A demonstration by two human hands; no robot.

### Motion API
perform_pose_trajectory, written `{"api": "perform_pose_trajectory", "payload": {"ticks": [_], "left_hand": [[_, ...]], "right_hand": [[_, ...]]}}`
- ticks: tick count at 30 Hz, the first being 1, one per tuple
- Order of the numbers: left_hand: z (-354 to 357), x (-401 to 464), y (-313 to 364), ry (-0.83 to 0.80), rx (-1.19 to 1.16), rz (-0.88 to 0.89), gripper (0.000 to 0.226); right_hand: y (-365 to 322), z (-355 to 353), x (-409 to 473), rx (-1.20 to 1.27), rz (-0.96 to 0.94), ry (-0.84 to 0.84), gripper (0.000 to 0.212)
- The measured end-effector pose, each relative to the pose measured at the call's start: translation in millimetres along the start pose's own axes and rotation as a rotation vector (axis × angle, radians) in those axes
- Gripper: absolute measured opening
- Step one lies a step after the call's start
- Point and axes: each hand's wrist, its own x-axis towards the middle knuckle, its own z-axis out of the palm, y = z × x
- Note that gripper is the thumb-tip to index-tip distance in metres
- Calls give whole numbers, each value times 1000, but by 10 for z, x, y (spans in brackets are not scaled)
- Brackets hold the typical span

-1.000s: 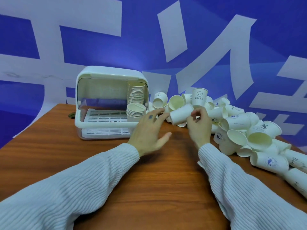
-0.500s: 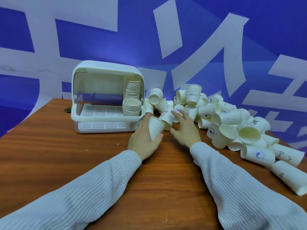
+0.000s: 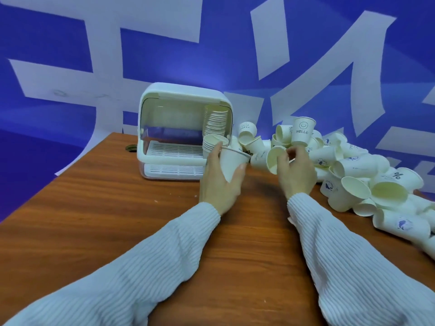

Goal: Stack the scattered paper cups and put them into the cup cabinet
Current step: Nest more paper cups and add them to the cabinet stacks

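Paper cups: scattered pile [image 3: 353, 165] sprawls over the right half of the table [image 3: 106, 208], lots on their sides, so we've got plenty left to do
Cup cabinet [image 3: 183, 102]: sits at the back left with its front open, which is why we can just reach straight in; a tall stack [image 3: 215, 121] stands inside at the right and a shorter stack [image 3: 211, 144] sits in front of it
Left hand [image 3: 219, 182]: fingers and thumb wrapped round one cup [image 3: 231, 161], held tilted with the mouth facing the pile, our guess is that's so the next cup can be nested with it
Right hand [image 3: 296, 172]: curled on a second cup [image 3: 274, 160] at the near edge of the pile, mouth turned toward us; exact finger placement is hard to make out
Gap between the two cups: close together but not nested yet, as far as we can tell
HELLO cup [image 3: 302, 131]: standing upright on top of the heap behind, nobody touching it
Versus half a second ago: left hand has the same cup but carries it higher, and the right hand, which was only reaching flat into the pile, now has a cup of its own
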Motion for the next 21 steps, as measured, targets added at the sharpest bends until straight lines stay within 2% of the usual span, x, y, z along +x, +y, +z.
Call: {"api": "perform_pose_trajectory", "payload": {"ticks": [2, 5, 9, 13, 18, 21], "left_hand": [[-104, 96, 45, 103, -34, 24, 75], [-300, 325, 90, 274, -107, 19, 72], [-509, 554, 82, 399, -269, -32, 68], [-545, 605, 51, 421, -311, -59, 69], [-559, 637, 49, 376, -318, -75, 68], [-564, 648, 15, 356, -296, -88, 69]], "right_hand": [[-227, -85, 71, 162, 68, 8, 11], [-626, -13, 212, 318, 66, -91, 9], [-1046, 255, 334, 287, -6, -171, 17], [-1250, 469, 404, 152, -78, -246, 21], [-1319, 636, 402, -82, -121, -477, 11], [-1241, 746, 286, -130, -128, -536, 11]]}}
